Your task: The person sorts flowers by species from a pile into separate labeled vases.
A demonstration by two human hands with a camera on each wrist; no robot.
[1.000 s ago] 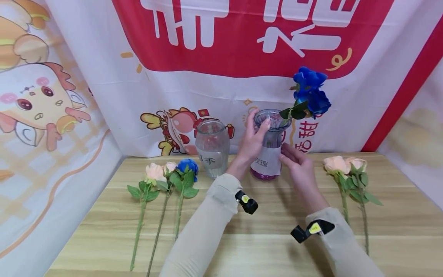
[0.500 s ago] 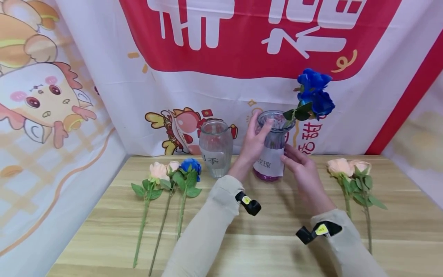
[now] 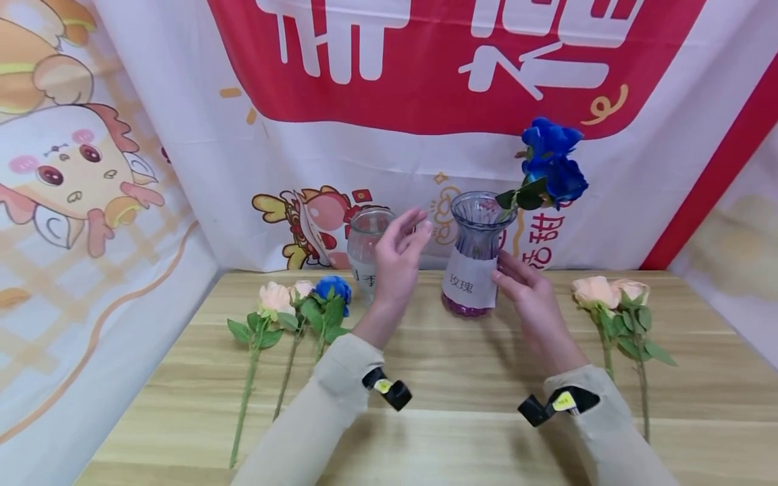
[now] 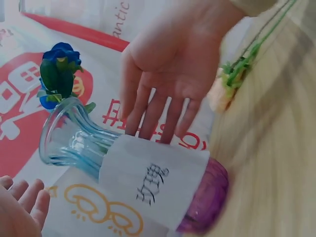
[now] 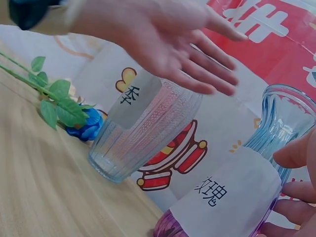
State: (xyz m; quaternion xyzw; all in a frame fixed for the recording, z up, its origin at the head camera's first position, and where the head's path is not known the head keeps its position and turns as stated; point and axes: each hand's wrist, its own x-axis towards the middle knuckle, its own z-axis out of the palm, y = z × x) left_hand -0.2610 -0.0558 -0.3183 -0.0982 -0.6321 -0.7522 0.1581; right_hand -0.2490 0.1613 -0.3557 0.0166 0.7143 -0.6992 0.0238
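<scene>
The purple-bottomed vase stands upright, blue roses leaning out; the right hand, fingers straight, touches its side; the left hand hovers apart, fingers extended.

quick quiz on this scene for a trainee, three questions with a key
1. Multiple choice: the flowers standing in the purple-based vase are: a) white, b) blue, c) peach.
2. True or false: the left hand holds nothing.
3. Fill in: in the head view, ___ peach flowers lie to the right of the right hand.

Key: 1 b; 2 true; 3 two.
</scene>
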